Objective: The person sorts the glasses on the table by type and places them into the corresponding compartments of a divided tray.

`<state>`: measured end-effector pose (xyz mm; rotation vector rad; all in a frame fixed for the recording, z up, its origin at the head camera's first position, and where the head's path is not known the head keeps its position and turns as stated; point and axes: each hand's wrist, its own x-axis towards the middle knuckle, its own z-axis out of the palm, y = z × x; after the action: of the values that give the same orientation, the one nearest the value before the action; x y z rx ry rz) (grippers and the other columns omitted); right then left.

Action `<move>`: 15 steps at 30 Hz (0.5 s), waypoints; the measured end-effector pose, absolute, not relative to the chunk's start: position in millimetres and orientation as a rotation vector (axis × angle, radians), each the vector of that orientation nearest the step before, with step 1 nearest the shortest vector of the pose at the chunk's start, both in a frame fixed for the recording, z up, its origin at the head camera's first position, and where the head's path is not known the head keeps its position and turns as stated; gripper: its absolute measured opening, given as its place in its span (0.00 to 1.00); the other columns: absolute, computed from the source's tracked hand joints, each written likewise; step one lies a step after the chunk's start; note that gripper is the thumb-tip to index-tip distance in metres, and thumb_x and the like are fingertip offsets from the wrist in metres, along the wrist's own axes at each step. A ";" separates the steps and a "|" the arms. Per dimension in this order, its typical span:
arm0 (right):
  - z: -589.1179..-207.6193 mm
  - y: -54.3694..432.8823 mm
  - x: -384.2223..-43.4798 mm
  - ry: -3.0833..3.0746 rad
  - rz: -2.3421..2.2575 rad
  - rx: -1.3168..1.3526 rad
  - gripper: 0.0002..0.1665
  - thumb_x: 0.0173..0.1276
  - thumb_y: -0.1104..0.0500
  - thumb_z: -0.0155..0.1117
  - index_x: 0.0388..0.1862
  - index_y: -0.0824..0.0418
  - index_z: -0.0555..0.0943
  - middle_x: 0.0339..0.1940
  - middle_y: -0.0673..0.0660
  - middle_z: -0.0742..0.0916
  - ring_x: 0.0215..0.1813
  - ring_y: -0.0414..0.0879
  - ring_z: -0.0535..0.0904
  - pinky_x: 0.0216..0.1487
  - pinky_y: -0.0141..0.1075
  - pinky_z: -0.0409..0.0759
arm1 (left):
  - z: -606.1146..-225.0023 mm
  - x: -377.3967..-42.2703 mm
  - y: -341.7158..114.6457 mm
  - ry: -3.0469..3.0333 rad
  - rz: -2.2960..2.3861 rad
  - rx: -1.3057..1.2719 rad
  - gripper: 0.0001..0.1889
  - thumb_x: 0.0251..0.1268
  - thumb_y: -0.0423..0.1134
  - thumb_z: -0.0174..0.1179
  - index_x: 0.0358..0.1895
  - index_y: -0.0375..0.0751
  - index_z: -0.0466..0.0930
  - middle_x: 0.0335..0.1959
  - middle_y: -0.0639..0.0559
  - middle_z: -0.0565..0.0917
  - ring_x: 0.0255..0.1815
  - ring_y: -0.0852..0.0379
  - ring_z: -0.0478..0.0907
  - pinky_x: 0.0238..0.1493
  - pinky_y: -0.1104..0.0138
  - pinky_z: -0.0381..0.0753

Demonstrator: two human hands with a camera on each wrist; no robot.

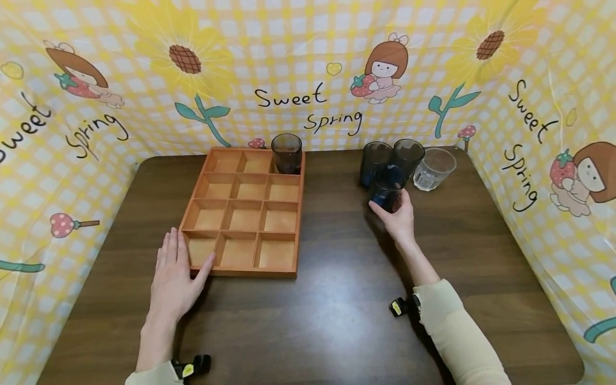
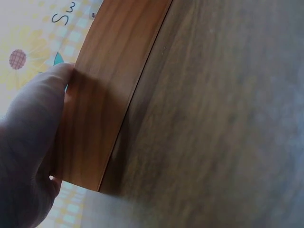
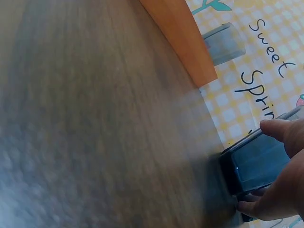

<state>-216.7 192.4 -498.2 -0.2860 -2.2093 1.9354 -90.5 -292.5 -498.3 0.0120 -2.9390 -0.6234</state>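
My right hand holds a dark blue drinking glass, thumb on one side and fingers on the other; the right wrist view shows this glass close up. Right behind it stand two more dark glasses, partly hidden by it. At the front left corner of a wooden compartment tray rests my left hand. Its straight fingers lie along the tray's left side, and the thumb touches the front rim. A dark glass stands upright in the tray's back right compartment.
A clear faceted glass stands at the back right, beside the dark ones. Both items are on a dark wooden table, enclosed at the back and sides by a yellow checked cloth.
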 end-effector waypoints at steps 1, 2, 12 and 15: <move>-499.0 192.0 -217.5 -2.199 1.929 -0.286 0.45 0.69 0.70 0.76 0.81 0.70 0.66 0.74 0.71 0.80 0.74 0.57 0.77 0.78 0.44 0.74 | -498.9 -90.2 -292.4 -2.939 -0.623 0.012 0.53 0.85 0.64 0.51 0.89 0.25 0.38 0.91 0.26 0.42 0.93 0.28 0.40 0.93 0.39 0.37; -499.9 192.0 -218.3 -2.193 1.922 -0.288 0.45 0.69 0.71 0.76 0.81 0.70 0.66 0.74 0.71 0.80 0.74 0.56 0.77 0.78 0.44 0.73 | -499.4 -89.9 -292.4 -2.940 -0.622 0.012 0.53 0.85 0.64 0.51 0.89 0.25 0.38 0.91 0.26 0.42 0.93 0.28 0.40 0.93 0.39 0.37; -505.4 193.5 -225.4 -2.097 1.957 -0.258 0.44 0.66 0.74 0.76 0.79 0.70 0.69 0.72 0.68 0.82 0.70 0.50 0.80 0.72 0.30 0.77 | -500.5 -91.2 -293.4 -2.939 -0.623 0.015 0.53 0.85 0.65 0.51 0.89 0.27 0.38 0.92 0.27 0.41 0.94 0.29 0.40 0.92 0.37 0.36; -505.9 193.6 -225.7 -2.079 1.960 -0.236 0.43 0.66 0.75 0.76 0.78 0.71 0.70 0.69 0.67 0.83 0.65 0.42 0.81 0.66 0.23 0.77 | -501.2 -90.6 -293.6 -2.942 -0.627 0.014 0.53 0.85 0.65 0.51 0.89 0.27 0.37 0.92 0.27 0.40 0.94 0.29 0.39 0.92 0.36 0.36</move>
<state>-225.7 193.6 -505.9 -0.2358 -2.0792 1.9601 -90.6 -293.6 -501.2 0.0143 -2.9416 -0.6273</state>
